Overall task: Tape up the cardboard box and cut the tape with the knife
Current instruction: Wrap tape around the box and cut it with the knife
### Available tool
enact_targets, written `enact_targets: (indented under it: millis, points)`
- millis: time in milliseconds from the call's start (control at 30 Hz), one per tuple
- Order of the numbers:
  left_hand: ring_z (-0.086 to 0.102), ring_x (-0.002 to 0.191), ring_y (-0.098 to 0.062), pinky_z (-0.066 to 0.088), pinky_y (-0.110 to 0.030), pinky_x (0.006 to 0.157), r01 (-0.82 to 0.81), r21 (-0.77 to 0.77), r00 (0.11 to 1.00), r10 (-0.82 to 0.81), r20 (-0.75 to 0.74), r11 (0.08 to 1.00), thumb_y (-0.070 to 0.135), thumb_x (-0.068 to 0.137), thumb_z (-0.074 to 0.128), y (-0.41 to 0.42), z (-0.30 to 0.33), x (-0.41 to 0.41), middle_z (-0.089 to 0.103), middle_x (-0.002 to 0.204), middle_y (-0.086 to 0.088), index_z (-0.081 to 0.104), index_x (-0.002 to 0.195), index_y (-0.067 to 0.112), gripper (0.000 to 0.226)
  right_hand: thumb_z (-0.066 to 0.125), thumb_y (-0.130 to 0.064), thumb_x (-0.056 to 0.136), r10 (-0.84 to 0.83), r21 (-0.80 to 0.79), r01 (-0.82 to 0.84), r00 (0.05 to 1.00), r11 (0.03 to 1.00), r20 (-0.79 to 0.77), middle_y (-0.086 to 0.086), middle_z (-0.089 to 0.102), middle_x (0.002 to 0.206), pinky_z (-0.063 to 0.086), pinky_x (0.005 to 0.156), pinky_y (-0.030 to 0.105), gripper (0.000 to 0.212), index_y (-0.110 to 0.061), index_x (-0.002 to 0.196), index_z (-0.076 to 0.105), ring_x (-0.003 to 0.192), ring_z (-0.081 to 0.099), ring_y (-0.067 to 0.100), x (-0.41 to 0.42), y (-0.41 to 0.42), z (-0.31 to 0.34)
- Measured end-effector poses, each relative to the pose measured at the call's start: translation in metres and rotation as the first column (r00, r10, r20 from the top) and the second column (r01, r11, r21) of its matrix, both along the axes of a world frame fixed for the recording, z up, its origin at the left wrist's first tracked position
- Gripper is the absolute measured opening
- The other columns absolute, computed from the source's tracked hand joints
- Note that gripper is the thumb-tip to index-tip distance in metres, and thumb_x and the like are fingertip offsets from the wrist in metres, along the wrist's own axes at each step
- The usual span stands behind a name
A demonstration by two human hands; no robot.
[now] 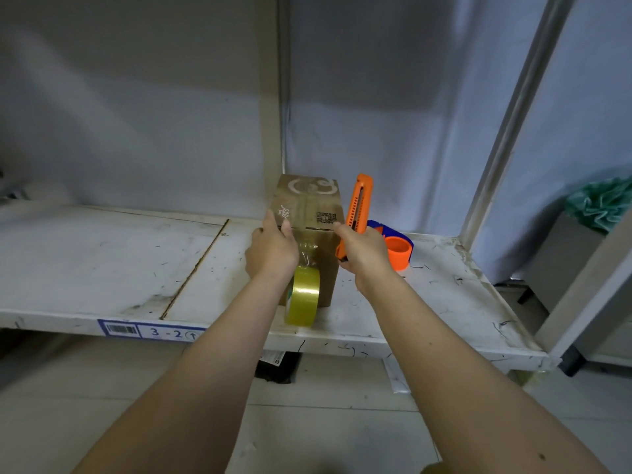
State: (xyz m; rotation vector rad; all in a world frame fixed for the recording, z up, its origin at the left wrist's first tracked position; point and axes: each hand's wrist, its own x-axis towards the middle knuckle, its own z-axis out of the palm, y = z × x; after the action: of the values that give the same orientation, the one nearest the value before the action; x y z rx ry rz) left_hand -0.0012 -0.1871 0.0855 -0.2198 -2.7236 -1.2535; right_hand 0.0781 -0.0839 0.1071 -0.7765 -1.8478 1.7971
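A brown cardboard box (309, 208) with white swirls and a printed code stands on the white shelf (102, 265). Clear tape runs over its top and down its near face to a yellowish tape roll (302, 295) that hangs against the box front. My left hand (272, 251) presses on the box's near left top edge, thumb on the tape. My right hand (364, 251) grips an orange utility knife (359, 208), pointing up, just right of the box's near right corner. Whether the blade is out I cannot make out.
An orange and blue tape dispenser (396, 249) lies on the shelf right of the box, behind my right hand. A shelf post (513, 114) rises at the right. A label reading 3-2 (150, 331) is on the shelf's front edge. Teal fabric (602, 203) sits far right.
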Motion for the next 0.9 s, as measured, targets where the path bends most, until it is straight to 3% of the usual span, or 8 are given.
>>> enact_targets:
  millis: [67, 167, 233, 367, 533, 633, 733, 900]
  points:
    - [0.051, 0.123, -0.037, 0.047, -0.052, 0.097, 0.017, 0.027, 0.999, -0.018, 0.038, 0.999, 0.041, 0.1, 0.029, -0.002, 0.002, 0.003, 0.047, 0.141, -0.013, 0.026, 0.147, 0.025, 0.05, 0.054, -0.037, 0.095, 0.023, 0.01, -0.024, 1.0, 1.0, 0.008, 0.0, 0.053, 0.079, 0.053, 0.093, 0.043, 0.025, -0.02, 0.076, 0.05, 0.079, 0.052, 0.015, 0.001, -0.002, -0.001]
    - [0.045, 0.128, -0.037, 0.043, -0.05, 0.101, -0.014, 0.041, 0.997, 0.011, 0.075, 0.999, 0.04, 0.098, 0.037, -0.002, 0.006, 0.011, 0.04, 0.144, -0.013, 0.026, 0.147, 0.022, 0.053, 0.043, -0.039, 0.099, 0.001, 0.099, -0.005, 1.0, 0.995, 0.031, 0.0, 0.048, 0.074, 0.05, 0.068, 0.03, 0.028, -0.015, 0.09, 0.053, 0.068, 0.049, 0.013, 0.002, -0.004, -0.002]
    - [0.041, 0.128, -0.036, 0.04, -0.047, 0.099, -0.106, 0.01, 0.992, 0.105, 0.073, 0.994, 0.041, 0.096, 0.043, -0.001, 0.009, 0.021, 0.039, 0.142, -0.016, 0.031, 0.142, 0.017, 0.053, 0.044, -0.036, 0.099, -0.019, 0.134, 0.017, 1.0, 0.991, 0.013, 0.001, 0.05, 0.073, 0.049, 0.063, 0.027, 0.029, -0.01, 0.103, 0.056, 0.066, 0.052, 0.013, 0.004, -0.005, -0.004]
    - [0.043, 0.125, -0.034, 0.041, -0.044, 0.095, -0.181, -0.004, 0.98, 0.181, 0.081, 0.983, 0.043, 0.094, 0.049, 0.002, 0.009, 0.037, 0.043, 0.136, -0.016, 0.04, 0.132, 0.008, 0.053, 0.047, -0.026, 0.1, 0.09, -0.16, -0.107, 0.99, 0.981, -0.113, 0.008, 0.06, 0.082, 0.06, 0.074, 0.036, 0.021, -0.01, 0.112, 0.051, 0.072, 0.065, 0.02, 0.012, -0.01, -0.006]
    - [0.054, 0.118, -0.037, 0.047, -0.047, 0.095, -0.103, 0.048, 0.966, 0.088, 0.241, 0.994, 0.045, 0.093, 0.048, 0.004, -0.004, 0.04, 0.053, 0.132, -0.015, 0.039, 0.131, 0.006, 0.056, 0.041, -0.005, 0.101, 0.152, -0.365, -0.233, 0.96, 0.901, -0.237, 0.01, 0.054, 0.09, 0.056, 0.082, 0.038, 0.016, -0.003, 0.116, 0.047, 0.072, 0.056, 0.017, 0.021, -0.013, -0.012]
    - [0.058, 0.115, -0.035, 0.046, -0.041, 0.09, -0.059, 0.09, 0.956, 0.03, 0.292, 0.994, 0.041, 0.095, 0.048, 0.002, -0.008, 0.041, 0.058, 0.129, -0.015, 0.036, 0.131, 0.004, 0.053, 0.041, -0.005, 0.101, 0.149, -0.364, -0.241, 0.953, 0.899, -0.263, 0.012, 0.061, 0.089, 0.056, 0.084, 0.039, 0.012, -0.005, 0.109, 0.05, 0.072, 0.059, 0.017, 0.028, -0.013, -0.016]
    - [0.056, 0.118, -0.036, 0.045, -0.038, 0.09, -0.015, 0.15, 0.942, -0.037, 0.335, 0.989, 0.036, 0.095, 0.05, 0.002, -0.008, 0.044, 0.056, 0.132, -0.017, 0.035, 0.134, 0.002, 0.053, 0.041, -0.016, 0.103, 0.111, -0.342, -0.202, 0.957, 0.918, -0.266, 0.009, 0.062, 0.08, 0.057, 0.07, 0.031, 0.014, -0.015, 0.096, 0.053, 0.062, 0.056, 0.012, 0.029, -0.013, -0.015]
    - [0.056, 0.117, -0.036, 0.047, -0.04, 0.094, 0.002, 0.232, 0.926, -0.089, 0.366, 0.973, 0.032, 0.093, 0.055, 0.006, -0.01, 0.041, 0.058, 0.129, -0.015, 0.044, 0.131, 0.005, 0.048, 0.042, -0.034, 0.101, 0.088, -0.153, -0.115, 0.981, 0.981, -0.172, 0.003, 0.057, 0.067, 0.046, 0.049, 0.023, 0.027, -0.012, 0.107, 0.056, 0.05, 0.048, 0.01, 0.026, -0.012, -0.017]
